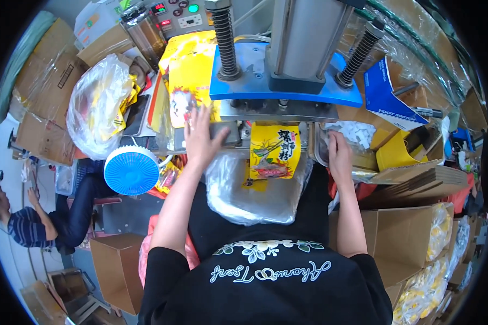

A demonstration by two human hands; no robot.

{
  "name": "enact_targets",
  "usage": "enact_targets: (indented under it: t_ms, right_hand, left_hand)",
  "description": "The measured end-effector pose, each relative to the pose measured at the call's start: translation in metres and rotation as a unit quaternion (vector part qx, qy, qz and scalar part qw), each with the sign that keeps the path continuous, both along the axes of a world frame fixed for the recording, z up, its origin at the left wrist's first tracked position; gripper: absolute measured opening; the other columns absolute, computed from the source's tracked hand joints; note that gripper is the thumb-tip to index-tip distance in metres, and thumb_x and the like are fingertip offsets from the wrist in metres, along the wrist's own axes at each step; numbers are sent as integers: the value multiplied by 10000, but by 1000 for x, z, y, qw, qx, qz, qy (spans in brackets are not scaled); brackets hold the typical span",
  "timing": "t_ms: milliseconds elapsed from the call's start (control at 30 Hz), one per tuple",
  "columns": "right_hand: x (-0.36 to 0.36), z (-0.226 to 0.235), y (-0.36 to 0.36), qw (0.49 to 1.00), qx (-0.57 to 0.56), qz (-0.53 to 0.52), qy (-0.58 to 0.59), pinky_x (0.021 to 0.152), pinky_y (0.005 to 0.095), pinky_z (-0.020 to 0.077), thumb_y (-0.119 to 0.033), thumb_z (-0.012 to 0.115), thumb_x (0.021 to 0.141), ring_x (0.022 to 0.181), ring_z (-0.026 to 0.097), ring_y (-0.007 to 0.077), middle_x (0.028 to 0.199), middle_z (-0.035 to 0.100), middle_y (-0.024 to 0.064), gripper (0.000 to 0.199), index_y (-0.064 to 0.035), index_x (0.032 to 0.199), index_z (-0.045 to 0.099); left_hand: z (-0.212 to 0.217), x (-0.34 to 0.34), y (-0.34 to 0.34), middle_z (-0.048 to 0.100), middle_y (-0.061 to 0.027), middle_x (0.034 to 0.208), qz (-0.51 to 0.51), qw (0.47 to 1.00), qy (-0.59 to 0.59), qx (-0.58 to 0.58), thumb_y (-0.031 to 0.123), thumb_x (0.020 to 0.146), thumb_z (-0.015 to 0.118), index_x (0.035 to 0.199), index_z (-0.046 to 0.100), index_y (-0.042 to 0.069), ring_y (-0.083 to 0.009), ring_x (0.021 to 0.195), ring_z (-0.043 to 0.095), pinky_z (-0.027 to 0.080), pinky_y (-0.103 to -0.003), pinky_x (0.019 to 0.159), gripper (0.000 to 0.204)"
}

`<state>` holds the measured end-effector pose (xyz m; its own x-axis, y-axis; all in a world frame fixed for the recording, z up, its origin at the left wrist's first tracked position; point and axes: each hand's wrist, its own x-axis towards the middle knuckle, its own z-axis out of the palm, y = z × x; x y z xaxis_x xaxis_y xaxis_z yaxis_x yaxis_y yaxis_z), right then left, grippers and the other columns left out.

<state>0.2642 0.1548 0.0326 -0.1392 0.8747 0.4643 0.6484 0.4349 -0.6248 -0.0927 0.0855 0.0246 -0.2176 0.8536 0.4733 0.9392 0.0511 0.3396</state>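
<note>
Cardboard cartons (43, 81) crowd this packing station on both sides, and a seated person (27, 222) waits at the far left, apart from the work. We note a pneumatic sealing press (287, 59) straight ahead, its blue plate (287, 89) riding on two sprung posts above a steel jaw bar.

A yellow printed pouch (275, 151) hangs from the bar, its top edge tucked under the press and its body dangling over a clear plastic bag (249, 195) that lies in our lap. Behind the press stands a stack of matching yellow pouches (187, 70). A round blue fan (131, 170) sits to the left, just beside a clear sack of yellow packets (97, 103).

Our left hand (200, 138) is spread flat, fingers extended against the pouch stack and the left end of the bar; it pinches nothing that we can see. Our right hand (339, 154) rests at the rim of a metal tray (358, 157) holding small white sachets (358, 132), fingers curled downward; whether it grips a sachet we cannot tell.

We judge the step in hand to be sealing: one pouch sits in the press while both hands reach for supplies. The next move, in our judgement, calls for keeping fingers clear of the bar and drawing one fresh pouch squarely from the stack.
</note>
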Motion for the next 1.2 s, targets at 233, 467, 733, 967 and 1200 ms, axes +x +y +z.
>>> enact_targets:
  t_ms: [233,467,733,967,1200]
  right_hand:
    - [16,-4,-1,984,-100,13,147,625,210,431,-99,586,927,675,517,61,764,558,0,161,-35,1074,596]
    - [-23,50,-36,972,-151,123,132,674,214,447,-83,651,879,755,548,61,857,602,-10,211,-26,1081,626]
    - [-52,62,-50,906,-219,362,-4,755,302,484,-95,711,802,801,609,167,883,677,79,182,-30,972,700]
    - [-33,43,-35,959,-148,222,96,814,285,493,-106,701,830,908,633,141,1026,685,70,429,-44,1239,589]
    - [51,38,-2,997,-13,-52,-53,749,382,505,-191,641,872,848,656,320,1027,659,146,249,-66,1087,658]
  left_hand:
    - [-3,23,-67,644,-35,1088,0,995,-70,71,132,822,693,1001,694,111,-264,1205,517,148,-541,1124,180]
    - [19,71,-82,647,-50,860,-95,872,-480,12,18,836,686,943,682,-27,-97,770,601,467,-227,695,117]
    - [-21,102,-93,671,-63,788,-197,866,-446,-108,106,827,708,917,704,-12,-99,700,598,469,-239,640,149]
    - [-22,112,-48,705,-79,868,-105,770,-617,-127,161,882,693,974,696,-63,-83,713,626,493,-231,636,241]
    - [2,111,-4,696,-140,905,-60,592,-798,-98,104,882,675,976,643,-87,-176,741,681,541,-282,657,216]
